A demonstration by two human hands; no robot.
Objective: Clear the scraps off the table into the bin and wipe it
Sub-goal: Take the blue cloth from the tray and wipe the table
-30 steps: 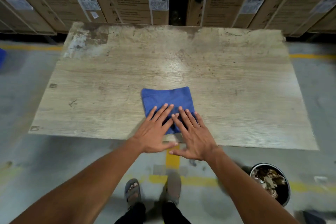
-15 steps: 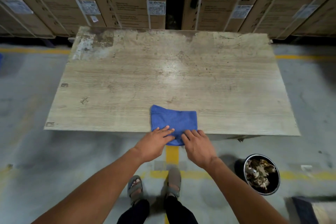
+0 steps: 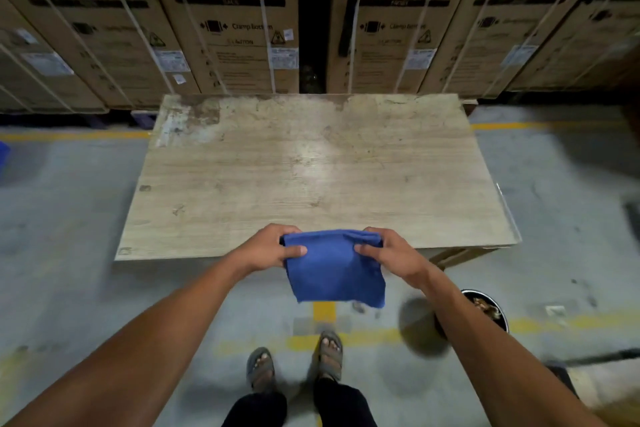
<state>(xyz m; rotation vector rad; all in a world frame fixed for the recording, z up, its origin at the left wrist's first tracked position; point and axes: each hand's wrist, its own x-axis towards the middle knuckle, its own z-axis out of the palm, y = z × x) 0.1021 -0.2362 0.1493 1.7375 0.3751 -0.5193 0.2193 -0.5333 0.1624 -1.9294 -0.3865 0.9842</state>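
Folded blue cloth (image 3: 334,267) now lifted off worn wooden table (image 3: 311,166), pinched at top corners by left hand (image 3: 273,248) and right hand (image 3: 391,251); no scraps visible, wiping likely finished

Blue cloth (image 3: 337,270), pale wood-grain table (image 3: 311,177), yellow-striped grey floor (image 3: 69,218)

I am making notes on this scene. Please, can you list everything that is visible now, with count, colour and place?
cloth: one, blue, held up at the table's near edge
table: one, pale worn wood, centre
bin: one, dark, scraps inside, floor at right, partly hidden by the arm
boxes: several, brown cardboard, behind the table
floor lines: yellow, on grey floor
sandals: two, grey, bottom centre
left hand: grips the cloth's left corner
right hand: grips the cloth's right corner
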